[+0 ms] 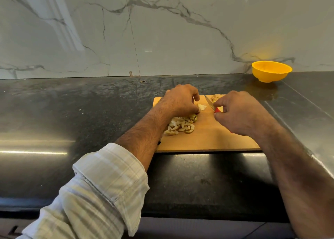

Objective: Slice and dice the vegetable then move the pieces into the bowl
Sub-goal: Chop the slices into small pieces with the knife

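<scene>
Both hands work over the wooden cutting board (207, 141) on the dark bench (72, 112). The left hand (180, 100) pinches a pale vegetable piece (202, 107); the right hand (240, 112) grips a red-handled knife (210, 104), blade just beside it. Diced pieces (182, 125) lie heaped on the board. The yellow bowl (271, 71) stands well apart, by the wall.

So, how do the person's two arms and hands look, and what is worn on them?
The left arm wears a pale plaid shirt sleeve, cream with grey stripes, rolled up below the elbow. The right forearm is bare. The left hand and right hand wear no gloves.
</scene>
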Action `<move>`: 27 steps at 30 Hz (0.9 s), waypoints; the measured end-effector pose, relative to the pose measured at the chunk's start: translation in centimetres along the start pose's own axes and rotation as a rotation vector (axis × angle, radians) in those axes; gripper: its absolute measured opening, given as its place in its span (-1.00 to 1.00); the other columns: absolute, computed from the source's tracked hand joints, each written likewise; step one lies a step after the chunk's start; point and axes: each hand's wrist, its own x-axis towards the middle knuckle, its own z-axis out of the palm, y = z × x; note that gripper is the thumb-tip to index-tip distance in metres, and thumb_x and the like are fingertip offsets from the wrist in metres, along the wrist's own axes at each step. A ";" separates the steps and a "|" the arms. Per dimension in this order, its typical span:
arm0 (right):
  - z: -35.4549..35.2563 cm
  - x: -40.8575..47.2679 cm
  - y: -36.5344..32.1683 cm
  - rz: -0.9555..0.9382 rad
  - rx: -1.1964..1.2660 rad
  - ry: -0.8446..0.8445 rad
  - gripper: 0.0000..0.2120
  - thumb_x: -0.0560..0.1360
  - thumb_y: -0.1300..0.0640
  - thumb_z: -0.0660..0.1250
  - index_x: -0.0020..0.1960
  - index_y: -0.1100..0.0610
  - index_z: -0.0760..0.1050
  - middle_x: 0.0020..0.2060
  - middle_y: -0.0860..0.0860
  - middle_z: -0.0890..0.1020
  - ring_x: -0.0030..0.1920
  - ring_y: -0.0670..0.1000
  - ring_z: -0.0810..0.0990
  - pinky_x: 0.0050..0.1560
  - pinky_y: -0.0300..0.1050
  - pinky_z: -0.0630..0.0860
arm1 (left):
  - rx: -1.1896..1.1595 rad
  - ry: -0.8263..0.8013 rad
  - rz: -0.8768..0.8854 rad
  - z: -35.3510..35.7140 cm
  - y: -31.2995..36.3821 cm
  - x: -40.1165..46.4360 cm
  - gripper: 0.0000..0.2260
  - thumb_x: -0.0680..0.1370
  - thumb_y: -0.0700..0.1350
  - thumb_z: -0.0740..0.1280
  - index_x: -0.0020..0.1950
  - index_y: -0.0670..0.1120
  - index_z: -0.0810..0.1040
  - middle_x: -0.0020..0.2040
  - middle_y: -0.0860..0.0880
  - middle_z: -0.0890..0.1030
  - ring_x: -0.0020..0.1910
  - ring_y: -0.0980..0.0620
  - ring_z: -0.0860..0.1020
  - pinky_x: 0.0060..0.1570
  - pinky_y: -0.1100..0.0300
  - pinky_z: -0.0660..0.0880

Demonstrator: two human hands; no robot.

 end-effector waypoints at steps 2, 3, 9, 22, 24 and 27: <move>0.3 0.2 0.0 0.018 -0.016 -0.033 -0.59 0.56 0.02 0.43 0.40 -0.03 0.59 0.23 -0.01 0.66 0.05 0.00 0.58 0.08 -0.04 0.61 | -0.016 0.008 0.019 0.2 0.0 0.2 -0.75 0.55 -0.07 0.54 0.20 0.07 0.63 -0.01 0.14 0.61 0.04 0.12 0.58 0.21 -0.04 0.62; 0.3 0.2 0.0 0.029 -0.026 -0.049 -0.59 0.56 0.02 0.43 0.40 -0.03 0.59 0.22 -0.01 0.65 0.05 0.00 0.56 0.07 -0.06 0.60 | -0.019 0.018 0.028 0.2 -0.1 0.3 -0.76 0.56 -0.12 0.52 0.19 0.07 0.63 0.00 0.13 0.62 0.04 0.14 0.58 0.17 0.01 0.63; -0.2 0.1 -0.4 0.031 -0.019 -0.129 -0.63 0.56 0.03 0.44 0.36 -0.02 0.63 0.16 -0.03 0.62 0.05 0.02 0.58 0.01 -0.11 0.62 | -0.018 0.105 0.043 0.1 -0.6 0.3 -0.77 0.57 -0.24 0.47 0.14 0.06 0.67 -0.01 0.11 0.64 -0.03 0.15 0.60 0.07 0.11 0.67; -0.7 -0.2 -0.3 0.043 0.028 -0.115 -0.63 0.58 0.05 0.45 0.38 0.00 0.62 0.26 0.02 0.62 0.01 0.02 0.61 0.01 -0.06 0.67 | -0.022 0.015 0.080 -0.1 0.0 0.1 -0.88 0.57 -0.14 0.53 0.06 0.06 0.78 -0.03 0.19 0.64 0.06 0.14 0.59 0.15 0.08 0.62; -0.6 0.0 -0.2 0.044 0.022 -0.109 -0.63 0.57 0.05 0.46 0.38 -0.01 0.62 0.24 0.01 0.63 0.01 0.02 0.61 -0.04 -0.09 0.66 | -0.034 -0.006 0.097 -0.4 -0.3 -0.1 -0.84 0.56 -0.19 0.53 0.07 0.04 0.78 0.02 0.14 0.70 0.04 0.16 0.62 0.14 0.10 0.63; -0.3 0.1 0.0 0.045 0.024 -0.108 -0.62 0.57 0.05 0.47 0.37 -0.02 0.62 0.23 0.00 0.63 0.01 0.02 0.61 -0.09 -0.12 0.64 | -0.049 0.045 0.087 -1.0 -1.0 -0.2 -0.83 0.56 -0.12 0.54 0.14 0.03 0.74 0.05 0.10 0.68 -0.01 0.17 0.61 0.08 0.14 0.62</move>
